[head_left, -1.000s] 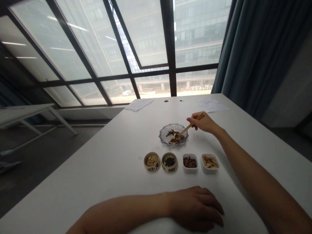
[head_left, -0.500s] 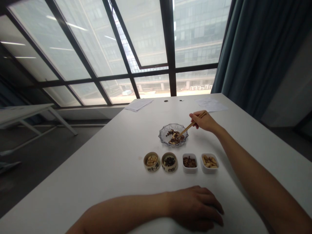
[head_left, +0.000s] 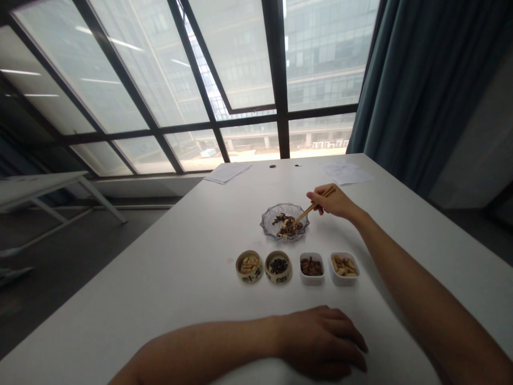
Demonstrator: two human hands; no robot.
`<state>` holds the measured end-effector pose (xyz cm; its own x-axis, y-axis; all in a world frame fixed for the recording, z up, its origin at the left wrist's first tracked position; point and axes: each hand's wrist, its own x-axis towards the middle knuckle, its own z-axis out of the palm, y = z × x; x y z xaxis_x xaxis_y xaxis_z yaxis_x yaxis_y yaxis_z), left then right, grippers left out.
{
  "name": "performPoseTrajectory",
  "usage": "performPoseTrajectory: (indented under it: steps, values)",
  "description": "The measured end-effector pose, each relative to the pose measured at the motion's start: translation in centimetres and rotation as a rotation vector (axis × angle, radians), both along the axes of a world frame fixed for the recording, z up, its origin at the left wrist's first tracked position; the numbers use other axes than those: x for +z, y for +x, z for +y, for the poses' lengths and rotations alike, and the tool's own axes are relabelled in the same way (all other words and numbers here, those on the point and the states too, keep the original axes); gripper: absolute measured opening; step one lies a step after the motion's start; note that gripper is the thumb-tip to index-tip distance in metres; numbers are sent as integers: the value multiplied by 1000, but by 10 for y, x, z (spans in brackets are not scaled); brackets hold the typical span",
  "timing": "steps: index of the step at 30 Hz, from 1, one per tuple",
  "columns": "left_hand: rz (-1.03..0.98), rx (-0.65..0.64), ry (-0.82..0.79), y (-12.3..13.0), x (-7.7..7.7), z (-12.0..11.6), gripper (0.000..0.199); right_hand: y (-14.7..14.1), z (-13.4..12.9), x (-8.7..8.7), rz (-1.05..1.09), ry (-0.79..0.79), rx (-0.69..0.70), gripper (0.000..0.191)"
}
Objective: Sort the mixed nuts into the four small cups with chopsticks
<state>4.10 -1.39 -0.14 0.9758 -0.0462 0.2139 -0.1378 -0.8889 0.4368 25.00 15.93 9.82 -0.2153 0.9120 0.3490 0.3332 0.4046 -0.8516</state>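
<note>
The right hand (head_left: 329,201) pinches two wooden chopsticks (head_left: 313,207) into one glass bowl (head_left: 266,227); the left hand (head_left: 324,342), fingers slightly spread, lies near two round dishes (head_left: 249,277) and two square white containers (head_left: 312,279).

Clear glass with a faceted, glossy surface is shown by the bowl (head_left: 266,229), while smooth, wood-like shafts are seen in the chopsticks (head_left: 308,209). The round containers (head_left: 278,277) are finished in a pale, ceramic-looking material marked with dark characters; smooth, plastic-looking walls are presented by the white tubs (head_left: 312,280). The tabletop (head_left: 180,272) is given a smooth, faintly reflective finish. Matt paper is recognised in the sheets (head_left: 227,172), and softly folded cloth in the curtain (head_left: 395,96).
</note>
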Motion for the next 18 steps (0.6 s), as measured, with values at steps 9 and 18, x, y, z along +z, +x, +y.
performPoseTrajectory:
  steps: [9,18]
  values:
    - [6,-2,6,0,0,0,38,-8,9,-12,86,5,-127,60]
    - [13,3,0,0,-2,0,36,12,4,11,224,49,-192,68]
